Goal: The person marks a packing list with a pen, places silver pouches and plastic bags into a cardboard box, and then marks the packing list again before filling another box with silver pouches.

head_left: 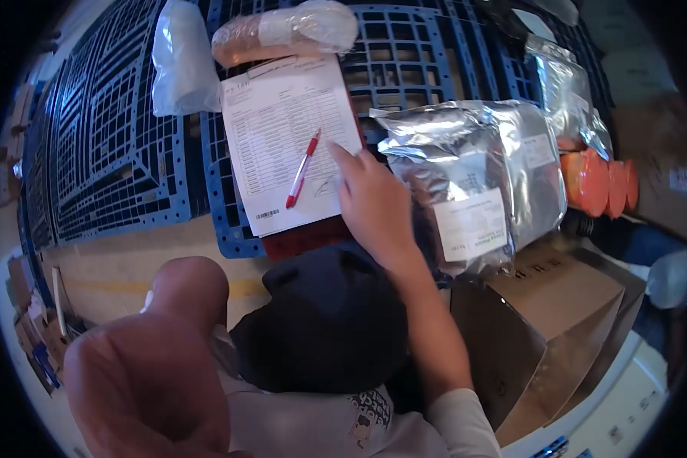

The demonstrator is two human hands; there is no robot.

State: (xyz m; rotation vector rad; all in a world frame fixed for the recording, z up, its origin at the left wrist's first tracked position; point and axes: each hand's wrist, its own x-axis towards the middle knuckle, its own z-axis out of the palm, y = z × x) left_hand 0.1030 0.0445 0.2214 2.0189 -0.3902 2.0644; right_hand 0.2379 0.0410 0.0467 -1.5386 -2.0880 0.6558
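My right hand (374,200) reaches over the right edge of a printed sheet (263,137), its index finger stretched out above the rows. Nothing shows in that hand; its other fingers are partly hidden. The sheet lies on a red clipboard (305,238) with a clip at its top. A red and white pen (304,169) rests across the page, left of the fingertip. My bent left arm (141,359) fills the lower left, close to the camera, and its fingers cannot be made out. Beside my right hand stand silvery foil pouches (469,179), the front one with a white label.
Blue plastic pallets (122,137) lie under and around the clipboard. Beyond it are a wrapped roll-shaped package (286,32) and a translucent plastic bag (182,61). At the right are orange-red packages (599,183) and a cardboard box (557,294). A black rounded shape (324,320) sits below the clipboard.
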